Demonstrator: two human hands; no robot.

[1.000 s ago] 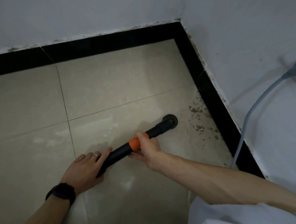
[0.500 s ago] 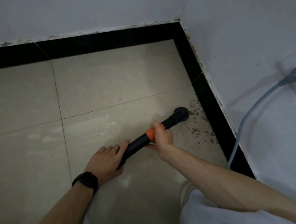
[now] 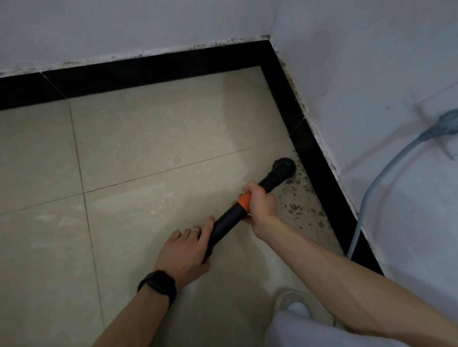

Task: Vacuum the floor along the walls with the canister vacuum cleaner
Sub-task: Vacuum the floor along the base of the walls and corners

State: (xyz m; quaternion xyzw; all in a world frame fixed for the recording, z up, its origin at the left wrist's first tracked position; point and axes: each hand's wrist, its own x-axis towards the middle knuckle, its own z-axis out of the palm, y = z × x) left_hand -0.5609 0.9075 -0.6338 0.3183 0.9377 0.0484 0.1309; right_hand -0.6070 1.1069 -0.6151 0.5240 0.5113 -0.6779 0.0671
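A black vacuum wand (image 3: 226, 221) with an orange ring (image 3: 245, 201) slants across the beige tiled floor (image 3: 146, 140). Its round nozzle (image 3: 284, 167) sits on the floor beside the black skirting (image 3: 318, 174) of the right wall, at the top of a patch of dark crumbs (image 3: 298, 204). My right hand (image 3: 260, 205) grips the wand at the orange ring. My left hand (image 3: 185, 251) holds the wand's lower end, fingers lying along it. The canister is out of view.
Two white walls meet in a corner at the top right, edged by black skirting. A grey plug (image 3: 451, 124) sits in the right wall, and its cable (image 3: 377, 184) hangs down to the skirting. My shoe and pale trouser leg (image 3: 293, 310) stand on the floor at the bottom.
The nozzle has moved right across the floor, from the open tile to the dirt strip beside the right skirting. Both hands moved with the wand.
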